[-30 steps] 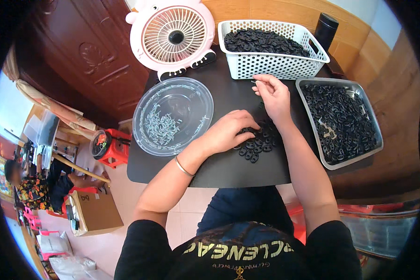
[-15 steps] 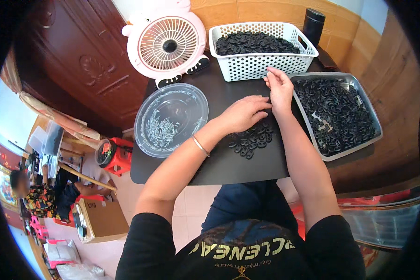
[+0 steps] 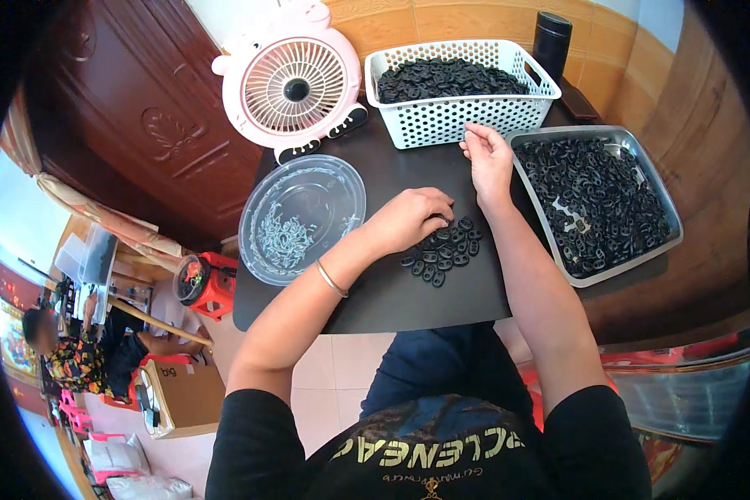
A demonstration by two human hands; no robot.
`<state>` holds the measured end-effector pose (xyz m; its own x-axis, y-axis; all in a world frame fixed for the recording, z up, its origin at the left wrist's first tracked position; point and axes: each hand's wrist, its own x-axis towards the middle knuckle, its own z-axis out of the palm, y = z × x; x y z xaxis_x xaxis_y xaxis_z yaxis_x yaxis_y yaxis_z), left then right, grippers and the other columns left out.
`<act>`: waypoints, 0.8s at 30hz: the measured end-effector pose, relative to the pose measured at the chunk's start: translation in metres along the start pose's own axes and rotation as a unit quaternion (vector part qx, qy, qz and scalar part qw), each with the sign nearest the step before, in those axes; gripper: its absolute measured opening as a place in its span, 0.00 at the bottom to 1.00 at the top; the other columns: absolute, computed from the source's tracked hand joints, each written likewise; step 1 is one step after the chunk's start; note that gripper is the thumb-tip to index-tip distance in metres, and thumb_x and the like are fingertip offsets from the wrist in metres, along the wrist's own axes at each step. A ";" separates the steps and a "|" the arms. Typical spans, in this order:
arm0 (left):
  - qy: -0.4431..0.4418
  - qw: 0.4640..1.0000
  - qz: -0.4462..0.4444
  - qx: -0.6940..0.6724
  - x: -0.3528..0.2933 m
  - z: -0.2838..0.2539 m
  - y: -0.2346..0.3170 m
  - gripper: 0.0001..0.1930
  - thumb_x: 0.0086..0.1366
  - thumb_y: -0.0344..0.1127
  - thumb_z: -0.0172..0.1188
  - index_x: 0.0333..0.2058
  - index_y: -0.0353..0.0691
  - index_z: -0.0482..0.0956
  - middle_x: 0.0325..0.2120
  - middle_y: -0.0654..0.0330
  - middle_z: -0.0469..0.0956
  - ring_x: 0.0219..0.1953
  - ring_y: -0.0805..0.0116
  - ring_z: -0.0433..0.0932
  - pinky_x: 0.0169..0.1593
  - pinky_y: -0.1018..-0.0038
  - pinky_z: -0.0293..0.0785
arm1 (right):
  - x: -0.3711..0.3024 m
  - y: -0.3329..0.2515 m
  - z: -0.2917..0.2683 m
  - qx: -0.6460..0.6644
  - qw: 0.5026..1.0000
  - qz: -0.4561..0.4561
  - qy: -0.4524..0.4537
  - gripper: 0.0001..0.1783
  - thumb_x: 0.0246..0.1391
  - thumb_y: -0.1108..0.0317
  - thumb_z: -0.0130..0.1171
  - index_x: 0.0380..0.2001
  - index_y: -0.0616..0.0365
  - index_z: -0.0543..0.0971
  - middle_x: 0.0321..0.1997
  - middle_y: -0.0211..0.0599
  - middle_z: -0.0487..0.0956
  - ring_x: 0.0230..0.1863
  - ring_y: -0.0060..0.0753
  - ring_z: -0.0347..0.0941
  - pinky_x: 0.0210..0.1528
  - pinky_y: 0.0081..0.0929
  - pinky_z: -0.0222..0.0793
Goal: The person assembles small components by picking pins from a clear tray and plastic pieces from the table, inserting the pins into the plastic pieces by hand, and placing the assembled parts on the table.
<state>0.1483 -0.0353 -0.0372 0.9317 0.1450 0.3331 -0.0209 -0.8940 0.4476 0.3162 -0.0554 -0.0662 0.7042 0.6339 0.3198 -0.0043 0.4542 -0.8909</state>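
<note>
My left hand (image 3: 412,218) lies curled, knuckles up, on a small pile of black oval ring parts (image 3: 446,250) on the black table (image 3: 442,296). Its fingertips are hidden in the pile. My right hand (image 3: 487,158) is raised just in front of the white slotted basket (image 3: 467,117), with its fingertips drawn together; anything between them is too small to see. Right beside that hand stands a metal tray (image 3: 667,242) full of the same black parts. The basket is also heaped with black parts.
A clear round plastic dish (image 3: 258,212) with small metal pieces sits left of the pile. A pink desk fan (image 3: 296,83) and a dark cylinder (image 3: 552,37) stand at the back. On the floor to the left are a red stool (image 3: 204,283), a cardboard box (image 3: 187,396) and a seated person (image 3: 67,350).
The view has shifted a little with my head. My left hand stays on the pile and my right hand stays by the basket front, with only small finger movements.
</note>
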 end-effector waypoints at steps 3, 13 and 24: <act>-0.025 0.999 -0.014 0.021 -0.003 -0.004 0.002 0.06 0.50 0.28 0.56 0.28 0.34 0.73 0.33 0.53 0.74 0.39 0.54 0.72 0.43 0.65 0.68 | -0.002 0.003 0.002 -0.011 1.000 0.001 -0.013 0.09 0.51 0.73 0.52 0.36 0.62 0.75 0.32 0.31 0.76 0.29 0.17 0.71 0.31 0.14 0.67; 0.295 0.817 -0.172 -0.465 -0.027 -0.009 0.014 0.05 0.60 0.24 0.50 0.34 0.31 0.71 0.30 0.56 0.76 0.33 0.70 0.77 0.40 0.78 0.74 | -0.028 -0.020 0.022 -0.010 0.994 -0.061 -0.087 0.08 0.49 0.77 0.53 0.35 0.63 0.75 0.31 0.31 0.75 0.30 0.18 0.72 0.34 0.15 0.68; 0.390 0.711 -0.190 -0.553 -0.040 -0.014 0.002 0.08 0.57 0.24 0.55 0.36 0.33 0.70 0.27 0.57 0.75 0.31 0.69 0.77 0.38 0.77 0.76 | -0.059 -0.031 0.021 -0.073 0.973 0.012 -0.218 0.09 0.51 0.79 0.50 0.37 0.64 0.73 0.34 0.33 0.74 0.34 0.20 0.73 0.38 0.16 0.69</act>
<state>0.1060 -0.0369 -0.0383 0.4705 0.8641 0.1787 -0.4961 0.0915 0.8634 0.2599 -0.0944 -0.0508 0.3361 0.8632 0.3768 0.1058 0.3630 -0.9258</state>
